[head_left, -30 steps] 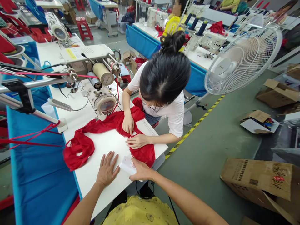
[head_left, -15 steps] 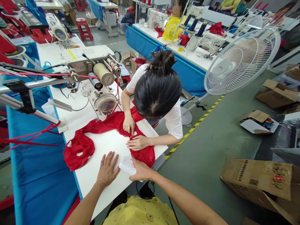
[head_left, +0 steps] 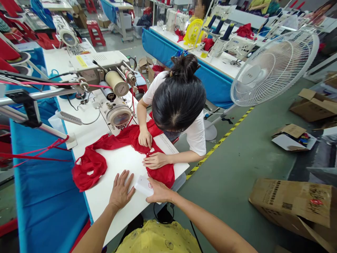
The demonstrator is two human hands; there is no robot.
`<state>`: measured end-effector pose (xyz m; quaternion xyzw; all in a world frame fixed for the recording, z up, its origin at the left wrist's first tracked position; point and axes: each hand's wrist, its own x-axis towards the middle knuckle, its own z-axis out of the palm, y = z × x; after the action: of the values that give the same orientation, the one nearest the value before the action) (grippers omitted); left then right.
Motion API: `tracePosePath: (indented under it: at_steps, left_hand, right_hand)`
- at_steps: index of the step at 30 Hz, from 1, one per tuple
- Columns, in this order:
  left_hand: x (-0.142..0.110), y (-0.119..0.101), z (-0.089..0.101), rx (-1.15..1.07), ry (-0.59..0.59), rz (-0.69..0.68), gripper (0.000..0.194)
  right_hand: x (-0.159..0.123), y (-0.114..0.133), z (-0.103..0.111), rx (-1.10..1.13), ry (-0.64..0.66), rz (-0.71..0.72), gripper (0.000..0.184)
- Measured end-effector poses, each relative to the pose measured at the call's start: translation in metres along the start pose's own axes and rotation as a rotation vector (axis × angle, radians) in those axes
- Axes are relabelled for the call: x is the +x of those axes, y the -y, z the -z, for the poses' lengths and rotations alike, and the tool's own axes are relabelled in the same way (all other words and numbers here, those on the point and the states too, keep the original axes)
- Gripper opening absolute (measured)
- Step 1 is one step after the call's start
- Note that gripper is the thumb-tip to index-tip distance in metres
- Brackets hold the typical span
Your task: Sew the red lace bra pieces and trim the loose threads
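On the flat white worktop (head_left: 116, 163), the left hand (head_left: 121, 189) is laid with fingers spread, and nothing is held by it. A small white block with a red mark (head_left: 143, 185) appears to be gripped at one end by the right hand (head_left: 159, 192), just beside the red, lace-edged fabric (head_left: 160, 173). That fabric is being handled by a co-worker's hands (head_left: 155, 160); the handling is judged unfinished, and no completed step can be made out.

Head camera looks forward and down; the tabletop (head_left: 119, 160) sits close below.
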<state>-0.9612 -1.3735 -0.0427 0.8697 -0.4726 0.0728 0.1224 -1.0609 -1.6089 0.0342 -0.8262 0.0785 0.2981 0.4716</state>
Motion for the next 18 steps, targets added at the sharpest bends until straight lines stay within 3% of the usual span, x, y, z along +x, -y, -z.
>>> tracePosePath:
  at_steps: [18]
  left_hand:
    - [0.0013, 0.0001, 0.001, 0.027, -0.011, -0.018, 0.052]
  right_hand:
    - [-0.0001, 0.0011, 0.0029, 0.007, 0.012, 0.005, 0.061]
